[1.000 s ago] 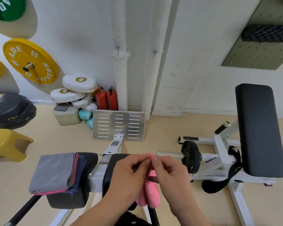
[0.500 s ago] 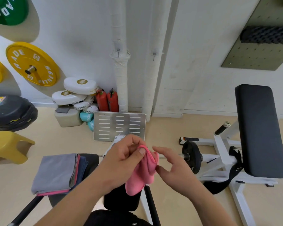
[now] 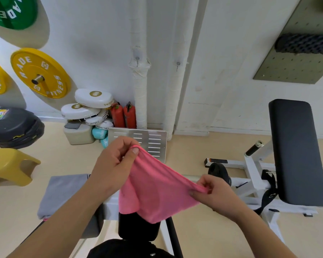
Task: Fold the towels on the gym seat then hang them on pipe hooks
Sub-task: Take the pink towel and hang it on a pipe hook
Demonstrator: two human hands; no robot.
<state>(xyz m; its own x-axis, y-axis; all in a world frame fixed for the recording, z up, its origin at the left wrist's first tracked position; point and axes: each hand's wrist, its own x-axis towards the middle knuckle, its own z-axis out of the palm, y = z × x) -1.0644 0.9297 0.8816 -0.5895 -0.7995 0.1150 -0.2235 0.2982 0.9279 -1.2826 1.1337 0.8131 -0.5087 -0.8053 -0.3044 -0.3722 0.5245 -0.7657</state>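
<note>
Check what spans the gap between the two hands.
In the head view, the pink towel: the left hand pinches one end of its top edge, the right hand the other.

The pink towel [image 3: 157, 192] is no longer a narrow bunch hanging from two hands pinched together. It now spreads as a wide sheet slung between them. The left hand [image 3: 114, 164] sits higher and further left than a second ago, pinching one top corner between thumb and forefinger. The right hand [image 3: 214, 192] (open and off the cloth half a second ago) grips the towel again, lower and well to the right, at what seems to be the opposite corner, though the fabric bunches there. The left forearm [image 3: 67, 216] now crosses the folded grey towel [image 3: 63, 192], covering its right edge.
</note>
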